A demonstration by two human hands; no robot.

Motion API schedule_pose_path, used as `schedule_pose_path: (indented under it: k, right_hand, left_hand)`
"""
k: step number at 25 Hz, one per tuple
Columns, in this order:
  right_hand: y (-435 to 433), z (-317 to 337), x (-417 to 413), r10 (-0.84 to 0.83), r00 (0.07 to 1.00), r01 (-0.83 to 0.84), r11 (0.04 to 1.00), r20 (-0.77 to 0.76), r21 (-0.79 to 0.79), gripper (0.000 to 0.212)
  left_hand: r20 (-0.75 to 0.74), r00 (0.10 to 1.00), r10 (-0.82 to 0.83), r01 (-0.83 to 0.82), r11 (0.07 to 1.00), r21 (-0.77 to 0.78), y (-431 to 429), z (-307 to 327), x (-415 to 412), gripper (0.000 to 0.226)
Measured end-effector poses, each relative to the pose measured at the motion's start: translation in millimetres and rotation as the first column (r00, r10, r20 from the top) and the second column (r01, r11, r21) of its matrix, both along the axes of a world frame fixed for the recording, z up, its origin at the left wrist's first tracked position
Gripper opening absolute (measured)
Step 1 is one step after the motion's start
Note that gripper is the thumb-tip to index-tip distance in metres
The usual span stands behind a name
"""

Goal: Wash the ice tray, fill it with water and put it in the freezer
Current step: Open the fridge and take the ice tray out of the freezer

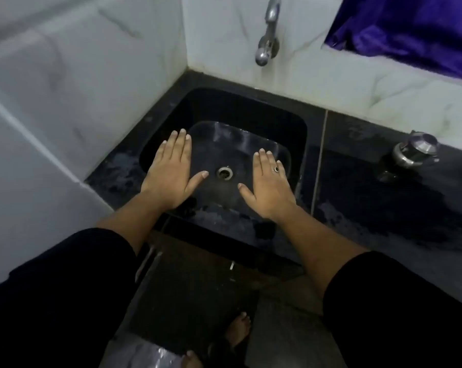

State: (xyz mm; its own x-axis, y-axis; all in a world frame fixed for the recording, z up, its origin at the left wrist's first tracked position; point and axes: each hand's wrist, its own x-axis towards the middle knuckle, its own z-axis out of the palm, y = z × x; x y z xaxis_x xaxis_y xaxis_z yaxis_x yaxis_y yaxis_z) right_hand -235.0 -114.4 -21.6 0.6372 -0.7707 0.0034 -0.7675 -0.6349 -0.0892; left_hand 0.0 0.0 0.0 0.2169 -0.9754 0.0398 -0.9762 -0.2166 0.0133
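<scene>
- Mid-frame, left hand (168, 171) and right hand (271, 187) hover flat over the sink (251, 112), each grip released, holding nothing.
- The ice tray is nowhere in view; best fetch it first.
- Top centre, the tap (268, 35) runs no water; open it gently to limit splashing.

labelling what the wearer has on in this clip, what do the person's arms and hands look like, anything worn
Both arms are in black sleeves, the left sleeve and the right sleeve, which end near the elbow and leave the forearms bare. The right hand wears a ring with a dark stone. The left hand shows no ring or watch. The nails look short.
</scene>
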Motion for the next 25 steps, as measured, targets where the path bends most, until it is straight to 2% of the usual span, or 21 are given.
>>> schedule_pose_path:
  k: [7,13,18,25]
  right_hand:
    - [86.9,-10.4,37.4,0.222,0.975,-0.221,0.975,-0.02,0.034,0.089]
    - [144.3,-18.6,61.8,0.479,0.875,-0.479,0.878,-0.071,0.025,0.088]
    - [179.5,-39.4,67.5,0.689,0.714,-0.685,0.724,-0.123,0.079,0.086]
    - [242.3,-68.7,48.2,0.873,0.473,-0.856,0.487,-0.117,0.174,0.086]
  left_hand:
    - [-0.073,0.975,0.209,-0.207,0.978,0.037,118.7,-24.5,-6.5,0.097]
    - [-0.132,0.886,0.444,-0.434,0.896,0.093,210.6,-42.9,-32.0,0.097]
    - [-0.113,0.736,0.668,-0.654,0.744,0.137,278.2,-65.2,-75.1,0.095]
    - [-0.091,0.476,0.875,-0.851,0.485,0.201,365.0,-92.1,-174.0,0.095]
